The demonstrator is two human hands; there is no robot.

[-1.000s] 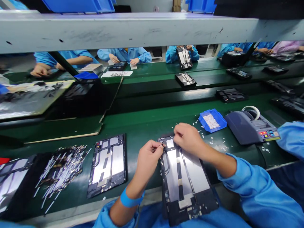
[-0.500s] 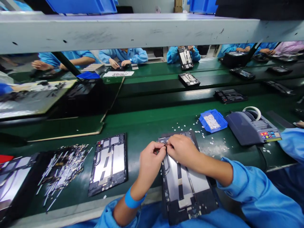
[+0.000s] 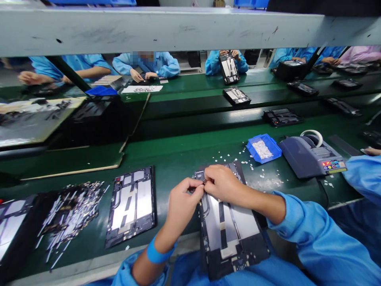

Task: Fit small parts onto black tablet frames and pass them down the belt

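On the green bench (image 3: pixel 178 159), a blue tray (image 3: pixel 263 147) holds white bits; both hands' fingers (image 3: pixel 199 186) pinch a tiny part over the tablet (image 3: pixel 229 230)

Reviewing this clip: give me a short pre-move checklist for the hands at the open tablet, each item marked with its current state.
1. Both hands at the tablet's top edge: ok; left hand and right hand meet there.
2. Small part pinched between the fingertips: cannot tell, too small.
3. Tablet fully supported: not ok; its near end overhangs the table edge.
4. Blue bin holds white pieces: ok.
5. Tape dispenser clear of the hands: ok.
6. Second tablet lies apart, untouched: ok.
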